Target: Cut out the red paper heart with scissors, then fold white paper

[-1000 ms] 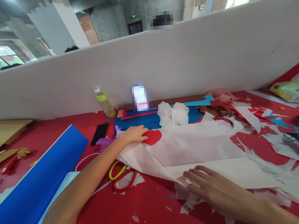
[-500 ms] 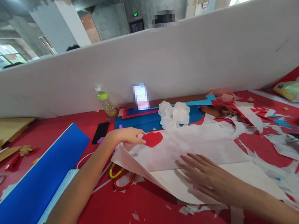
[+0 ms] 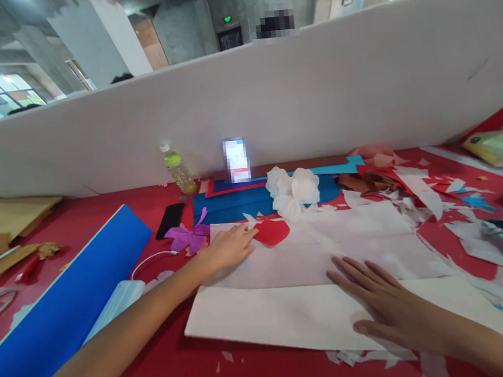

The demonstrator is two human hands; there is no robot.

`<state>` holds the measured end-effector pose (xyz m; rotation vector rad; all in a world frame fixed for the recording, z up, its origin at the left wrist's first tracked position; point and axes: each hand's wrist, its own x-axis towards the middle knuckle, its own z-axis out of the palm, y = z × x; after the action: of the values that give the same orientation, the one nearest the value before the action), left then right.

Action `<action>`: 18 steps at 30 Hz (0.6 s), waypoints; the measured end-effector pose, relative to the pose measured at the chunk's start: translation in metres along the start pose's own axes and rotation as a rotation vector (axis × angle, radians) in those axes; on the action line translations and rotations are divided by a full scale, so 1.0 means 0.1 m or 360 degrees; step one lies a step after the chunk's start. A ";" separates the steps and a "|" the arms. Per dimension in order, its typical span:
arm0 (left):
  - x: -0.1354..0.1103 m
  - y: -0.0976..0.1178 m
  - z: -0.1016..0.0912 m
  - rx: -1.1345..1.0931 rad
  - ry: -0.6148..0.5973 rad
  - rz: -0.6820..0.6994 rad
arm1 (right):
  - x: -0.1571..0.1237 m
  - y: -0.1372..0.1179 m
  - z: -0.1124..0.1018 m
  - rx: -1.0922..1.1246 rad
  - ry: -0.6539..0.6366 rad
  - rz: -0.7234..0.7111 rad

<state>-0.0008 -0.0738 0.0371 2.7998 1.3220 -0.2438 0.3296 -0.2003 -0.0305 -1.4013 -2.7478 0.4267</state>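
A rounded red paper piece [image 3: 273, 232] lies near the top left of a thin white paper sheet [image 3: 293, 264]. At its left edge, the fingers of my left hand [image 3: 232, 247] are closed on it. My right hand [image 3: 382, 303] lies flat with fingers spread, its fingertips over the thin sheet and its palm over the thicker white paper [image 3: 263, 316] along the front. Behind the sheets stands a white petalled paper flower [image 3: 293, 190]. A purple paper flower [image 3: 188, 235] sits left of my left hand.
To the left are a blue board [image 3: 74, 280], a white device [image 3: 116, 303] with a cable, and a black phone [image 3: 170, 221]. A bottle [image 3: 178, 170] and a lit phone [image 3: 237, 160] stand by the white partition [image 3: 335, 93]. Paper scraps [image 3: 423, 197] litter the right side.
Both hands, the red piece and the thin white sheet have moved right. The papers' lifted left corner now lies flatter. The scissors handles are covered, and the purple flower has come into fuller view.
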 end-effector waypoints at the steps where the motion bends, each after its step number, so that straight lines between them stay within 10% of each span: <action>1: -0.01 0.05 0.04 0.0033 0.0066 0.0042 | -0.04 0.03 0.00 0.0017 0.0011 0.0008; 18: -0.05 0.64 0.23 0.0065 0.0282 0.0567 | -0.83 0.39 0.04 0.0141 0.0037 0.0337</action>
<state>0.0429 -0.1206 0.0124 3.0822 0.8225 -0.0099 0.4094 -0.2454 -0.0364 -1.6689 -2.5378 0.5282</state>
